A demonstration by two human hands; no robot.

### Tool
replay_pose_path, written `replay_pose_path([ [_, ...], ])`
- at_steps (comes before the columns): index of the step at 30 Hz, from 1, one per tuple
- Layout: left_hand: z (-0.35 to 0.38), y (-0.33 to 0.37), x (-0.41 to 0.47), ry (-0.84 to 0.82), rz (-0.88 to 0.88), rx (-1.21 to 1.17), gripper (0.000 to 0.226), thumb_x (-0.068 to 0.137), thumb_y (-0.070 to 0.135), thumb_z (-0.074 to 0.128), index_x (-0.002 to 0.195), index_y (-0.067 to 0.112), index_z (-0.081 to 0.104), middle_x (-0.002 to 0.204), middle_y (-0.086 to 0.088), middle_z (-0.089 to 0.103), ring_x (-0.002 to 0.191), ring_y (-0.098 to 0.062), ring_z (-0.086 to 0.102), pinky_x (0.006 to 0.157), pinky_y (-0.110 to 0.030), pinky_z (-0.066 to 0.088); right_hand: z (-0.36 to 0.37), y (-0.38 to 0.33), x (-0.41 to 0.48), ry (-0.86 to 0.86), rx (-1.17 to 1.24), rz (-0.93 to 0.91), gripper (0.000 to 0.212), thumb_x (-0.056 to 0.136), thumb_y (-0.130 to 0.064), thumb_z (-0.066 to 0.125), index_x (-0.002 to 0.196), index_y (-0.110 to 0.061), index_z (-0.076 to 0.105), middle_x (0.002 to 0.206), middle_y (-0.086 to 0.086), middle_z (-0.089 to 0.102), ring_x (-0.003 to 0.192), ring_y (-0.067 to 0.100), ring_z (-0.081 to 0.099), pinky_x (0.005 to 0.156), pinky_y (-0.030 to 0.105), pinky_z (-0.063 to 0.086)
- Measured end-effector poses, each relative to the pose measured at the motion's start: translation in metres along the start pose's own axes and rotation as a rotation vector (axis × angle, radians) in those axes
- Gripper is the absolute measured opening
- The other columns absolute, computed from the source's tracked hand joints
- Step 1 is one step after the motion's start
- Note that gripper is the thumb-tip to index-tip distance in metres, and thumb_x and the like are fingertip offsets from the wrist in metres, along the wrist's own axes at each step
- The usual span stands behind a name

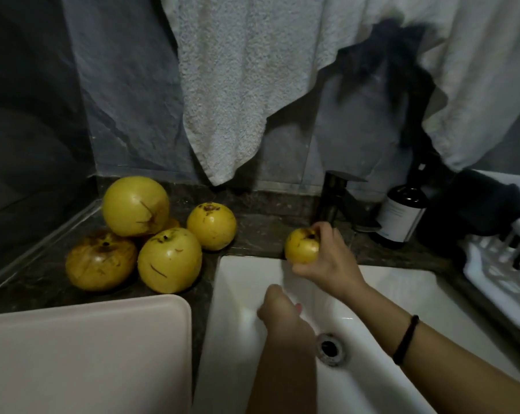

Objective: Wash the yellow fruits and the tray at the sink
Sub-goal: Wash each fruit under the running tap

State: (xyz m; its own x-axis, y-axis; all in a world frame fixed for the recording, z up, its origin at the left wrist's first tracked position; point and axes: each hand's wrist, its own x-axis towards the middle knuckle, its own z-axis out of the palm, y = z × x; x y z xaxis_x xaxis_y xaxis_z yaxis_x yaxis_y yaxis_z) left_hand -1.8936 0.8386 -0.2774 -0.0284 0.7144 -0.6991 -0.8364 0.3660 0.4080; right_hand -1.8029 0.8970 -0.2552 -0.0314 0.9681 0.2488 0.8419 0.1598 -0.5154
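My right hand (327, 258) grips a small yellow fruit (300, 246) over the far rim of the white sink (381, 294), just left of the dark tap (338, 198). My left hand (278, 309) hangs over the basin with fingers curled and nothing in it. Several more yellow fruits lie in a pile on the dark counter at the left: a large one (134, 206) on top, a browned one (100, 259), one (169, 259) in front and one (212, 225) to the right. The pale tray (82, 354) lies at the near left, beside the sink.
White towels (232, 85) hang down the grey wall above the counter. A dark bottle (402, 216) stands right of the tap, with dark cloth (474, 210) beside it. A white rack (503, 279) sits at the far right. The drain (330, 348) shows in the basin.
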Motion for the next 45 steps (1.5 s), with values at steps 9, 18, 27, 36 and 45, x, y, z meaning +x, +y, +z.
replay_pose_path([
  [9,0.001,-0.004,-0.004,-0.070,0.092,0.150,0.046,0.100,0.024,0.037,0.143,0.009,0.035,0.145,-0.016,0.040,0.124,-0.032,0.049,0.108,-0.045,0.029,-0.011,0.053,-0.045,0.023,-0.008,0.144,0.082,0.064,-0.041,0.083,0.130,-0.025,0.037,0.127,0.000,0.043,0.103,0.013,0.044,0.079,0.027,0.042],
  [18,0.025,-0.013,-0.030,-0.034,0.252,0.557,0.035,0.099,0.024,0.046,0.131,0.009,0.051,0.129,-0.014,0.055,0.117,-0.028,0.051,0.097,-0.041,0.041,-0.019,0.056,-0.049,0.052,-0.106,0.075,0.080,0.066,-0.054,0.075,0.131,-0.033,0.033,0.129,-0.003,0.043,0.114,0.018,0.048,0.094,0.038,0.044],
  [27,0.054,-0.035,-0.065,-0.152,0.182,0.656,0.032,0.099,0.029,0.045,0.123,0.008,0.052,0.070,-0.007,0.042,0.061,-0.023,0.039,0.081,-0.043,0.044,-0.021,0.064,-0.051,0.009,-0.001,0.213,0.085,0.067,-0.055,0.074,0.135,-0.032,0.029,0.137,-0.003,0.040,0.122,0.020,0.046,0.101,0.039,0.039],
  [36,0.047,-0.048,0.003,-0.258,0.127,0.667,0.044,0.089,0.051,0.055,0.120,0.020,0.057,0.107,-0.017,0.068,0.091,-0.036,0.068,0.061,-0.044,0.056,-0.016,0.065,-0.046,0.001,0.011,0.118,0.086,0.070,-0.046,0.073,0.140,-0.031,0.025,0.137,-0.004,0.039,0.125,0.020,0.041,0.104,0.037,0.032],
  [45,0.047,-0.041,0.033,-0.178,0.176,0.627,0.062,0.081,0.058,0.061,0.126,0.017,0.052,0.112,-0.016,0.064,0.095,-0.034,0.065,0.061,-0.037,0.055,-0.008,0.062,-0.044,0.040,0.045,-0.020,0.092,0.069,-0.040,0.076,0.143,-0.035,0.023,0.142,-0.009,0.034,0.128,0.014,0.036,0.105,0.031,0.031],
])
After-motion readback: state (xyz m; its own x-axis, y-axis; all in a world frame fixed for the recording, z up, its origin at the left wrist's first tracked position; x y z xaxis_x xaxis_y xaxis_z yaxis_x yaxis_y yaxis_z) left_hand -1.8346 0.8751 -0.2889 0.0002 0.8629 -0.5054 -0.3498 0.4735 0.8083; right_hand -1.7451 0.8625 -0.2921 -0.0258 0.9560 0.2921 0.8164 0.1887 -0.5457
